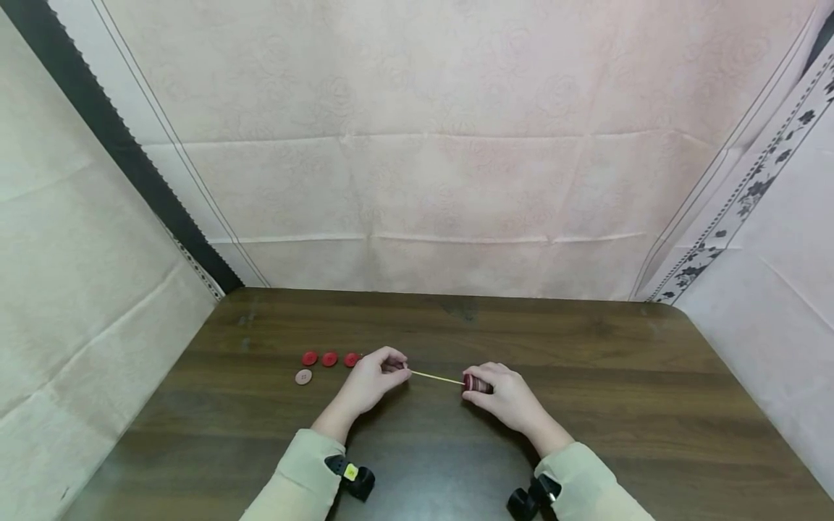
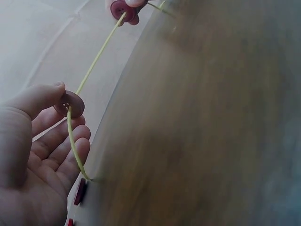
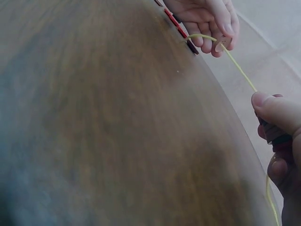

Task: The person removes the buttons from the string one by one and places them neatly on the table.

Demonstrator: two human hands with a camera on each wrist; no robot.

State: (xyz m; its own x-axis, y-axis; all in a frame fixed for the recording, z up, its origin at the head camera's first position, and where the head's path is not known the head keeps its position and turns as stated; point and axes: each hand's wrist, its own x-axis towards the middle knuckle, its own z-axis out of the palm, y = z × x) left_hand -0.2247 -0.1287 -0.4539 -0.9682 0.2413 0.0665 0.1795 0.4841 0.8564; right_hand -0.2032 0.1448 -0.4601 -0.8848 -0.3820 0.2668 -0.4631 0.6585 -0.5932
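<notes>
The left-wrist view, unlike head, shows cord (image 2: 72, 141) through button (image 2: 76, 104).

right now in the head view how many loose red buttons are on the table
3 visible, in a row on the table: the leftmost red button, the middle red button and the rightmost red button, beside the left hand, which may hide more.

The table (image 1: 625, 376) looks like smooth, faintly glossy wood, the backdrop (image 1: 417, 188) matt creased cloth, the buttons (image 2: 77, 104) smooth plastic.
</notes>
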